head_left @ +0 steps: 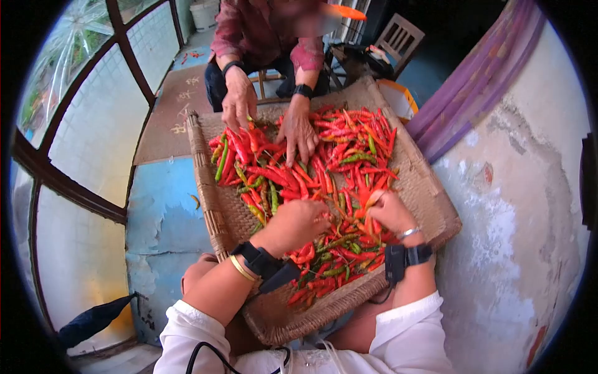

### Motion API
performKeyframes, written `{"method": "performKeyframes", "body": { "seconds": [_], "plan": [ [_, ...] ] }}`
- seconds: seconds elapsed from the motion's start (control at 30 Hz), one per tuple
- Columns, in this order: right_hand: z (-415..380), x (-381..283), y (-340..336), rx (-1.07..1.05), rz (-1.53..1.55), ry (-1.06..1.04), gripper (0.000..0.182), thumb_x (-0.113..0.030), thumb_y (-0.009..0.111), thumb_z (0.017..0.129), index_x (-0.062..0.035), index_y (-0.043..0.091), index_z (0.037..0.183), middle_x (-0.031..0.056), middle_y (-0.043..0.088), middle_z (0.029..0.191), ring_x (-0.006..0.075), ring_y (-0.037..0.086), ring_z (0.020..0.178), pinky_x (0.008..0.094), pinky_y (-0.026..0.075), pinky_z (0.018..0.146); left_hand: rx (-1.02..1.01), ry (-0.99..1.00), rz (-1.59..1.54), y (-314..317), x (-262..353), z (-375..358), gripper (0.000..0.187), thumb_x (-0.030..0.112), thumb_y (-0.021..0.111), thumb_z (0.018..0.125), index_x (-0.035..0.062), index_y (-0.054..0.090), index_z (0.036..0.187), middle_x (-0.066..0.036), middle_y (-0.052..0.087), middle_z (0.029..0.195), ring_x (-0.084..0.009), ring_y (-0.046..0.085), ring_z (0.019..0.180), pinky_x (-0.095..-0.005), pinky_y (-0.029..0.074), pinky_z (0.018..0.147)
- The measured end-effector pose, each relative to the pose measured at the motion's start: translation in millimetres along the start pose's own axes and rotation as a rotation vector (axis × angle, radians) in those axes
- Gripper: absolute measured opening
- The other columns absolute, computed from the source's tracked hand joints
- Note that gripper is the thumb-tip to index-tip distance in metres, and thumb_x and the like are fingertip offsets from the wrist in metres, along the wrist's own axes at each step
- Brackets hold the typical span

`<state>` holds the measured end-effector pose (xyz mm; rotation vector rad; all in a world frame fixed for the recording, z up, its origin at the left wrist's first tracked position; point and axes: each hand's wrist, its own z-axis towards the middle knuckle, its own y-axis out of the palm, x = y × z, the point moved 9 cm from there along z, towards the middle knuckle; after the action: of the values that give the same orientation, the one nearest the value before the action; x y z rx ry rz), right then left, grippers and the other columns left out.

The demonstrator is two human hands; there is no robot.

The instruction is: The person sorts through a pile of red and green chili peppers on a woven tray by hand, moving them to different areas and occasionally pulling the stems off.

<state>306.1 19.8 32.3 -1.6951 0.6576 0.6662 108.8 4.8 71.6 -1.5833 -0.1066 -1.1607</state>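
Note:
Red, orange and green chili peppers [358,156] lie in a heap on a woven tray [430,199] across my lap. My left hand [294,225] is over the near-middle of the heap, its fingers curled inward among the peppers; what they hold, if anything, is hidden. To the right, my right hand [391,212] is closed in a pinch on an orange-red pepper [372,201]. Both my wrists carry black straps. Some green peppers [222,161] lie near the tray's left side.
A person [268,31] sits opposite, both hands in the far part of the heap. Windows stand at the left, a stained wall [498,249] and purple curtain [473,81] at the right. Behind are a wooden chair [398,38] and a white bucket [204,15].

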Motion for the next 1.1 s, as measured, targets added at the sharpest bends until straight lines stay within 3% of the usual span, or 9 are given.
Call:
{"method": "performKeyframes", "body": {
  "seconds": [0.03,0.23,0.33,0.43,0.53,0.6,0.87,0.93,1.1],
  "plan": [
    [-2.5,-4.5,10.8,-0.047,0.124,-0.058,0.018,-0.013,0.062,0.067,-0.0014,0.059,0.081,0.0097,0.061,0.067,0.0147,0.058,0.065,0.0294,0.046,0.061,0.04,0.104,-0.065,-2.2,11.1,-1.7,0.025,0.02,0.061,0.076,0.0041,0.058,0.096,-0.017,0.06,0.075,-0.033,0.059,0.071,-0.0377,0.047,0.063],
    [-22.0,-56.5,57.7,-0.311,0.219,-0.095,0.016,-0.012,0.06,0.072,0.0004,0.057,0.082,0.0076,0.059,0.069,0.0119,0.054,0.066,0.0274,0.044,0.063,-0.059,-0.116,-0.261,30.9,-3.8,2.9,0.035,0.026,0.06,0.079,-0.0001,0.051,0.1,-0.022,0.059,0.08,-0.0377,0.058,0.078,-0.0423,0.045,0.067],
    [-27.0,-65.9,54.9,-0.259,0.082,-0.145,0.017,-0.013,0.059,0.074,0.0005,0.057,0.083,0.0064,0.058,0.067,0.0108,0.053,0.065,0.0269,0.044,0.062,-0.068,-0.131,-0.338,41.1,-8.8,3.5,0.031,0.027,0.06,0.081,-0.001,0.053,0.092,-0.018,0.059,0.074,-0.029,0.06,0.069,-0.0374,0.046,0.061],
    [-30.8,-60.1,57.7,-0.225,0.129,-0.107,0.018,-0.014,0.059,0.075,-0.0001,0.057,0.086,0.0064,0.058,0.069,0.0103,0.053,0.065,0.0274,0.044,0.061,-0.159,-0.285,-0.737,48.1,-9.8,-3.8,0.018,0.019,0.054,0.088,0.0013,0.055,0.092,0.0,0.056,0.071,-0.0073,0.052,0.063,-0.0242,0.044,0.055],
    [-38.0,-78.5,46.5,-0.103,0.129,-0.217,0.019,-0.015,0.06,0.076,0.0009,0.057,0.085,0.006,0.057,0.069,0.0102,0.052,0.065,0.0275,0.044,0.06,-0.044,-0.248,-0.679,35.4,-8.8,-2.3,0.018,0.02,0.053,0.088,0.0024,0.055,0.092,0.0,0.055,0.07,-0.0067,0.052,0.061,-0.022,0.043,0.054],
    [-35.8,-69.0,50.0,-0.155,0.273,0.001,0.022,-0.017,0.061,0.077,0.0019,0.058,0.086,0.0077,0.058,0.07,0.0117,0.053,0.065,0.028,0.044,0.06,-0.01,-0.285,-0.773,33.3,-11.6,-2.4,0.017,0.019,0.053,0.089,0.003,0.055,0.092,0.001,0.055,0.07,-0.0065,0.051,0.061,-0.0215,0.043,0.053],
    [-35.2,-91.2,47.6,-0.065,0.042,-0.218,0.017,-0.012,0.061,0.075,0.0011,0.058,0.085,0.0061,0.06,0.071,0.0123,0.056,0.065,0.0273,0.045,0.06,0.009,-0.31,-0.835,38.9,-19.3,-4.0,0.014,0.017,0.05,0.09,0.0035,0.055,0.091,0.002,0.054,0.069,-0.0057,0.05,0.057,-0.0202,0.041,0.051],
    [-36.8,-93.8,41.4,0.038,-0.209,-0.158,0.019,-0.02,0.061,0.072,-0.0046,0.059,0.083,0.0164,0.06,0.07,0.0321,0.059,0.066,0.0408,0.046,0.058,0.082,-0.32,-0.894,32.2,-18.7,-3.9,0.014,0.016,0.051,0.089,0.0038,0.056,0.091,0.003,0.055,0.069,-0.0055,0.05,0.057,-0.02,0.041,0.051],
    [-43.3,-92.6,25.0,0.156,-0.201,-0.153,0.02,-0.021,0.06,0.072,-0.0063,0.058,0.085,0.0171,0.06,0.07,0.0348,0.058,0.068,0.0435,0.046,0.059,0.326,-0.344,-1.049,-7.7,-32.6,-5.3,0.009,0.012,0.055,0.086,0.0034,0.056,0.087,-0.001,0.058,0.07,-0.0064,0.051,0.055,-0.0216,0.043,0.05]
  ]
}}
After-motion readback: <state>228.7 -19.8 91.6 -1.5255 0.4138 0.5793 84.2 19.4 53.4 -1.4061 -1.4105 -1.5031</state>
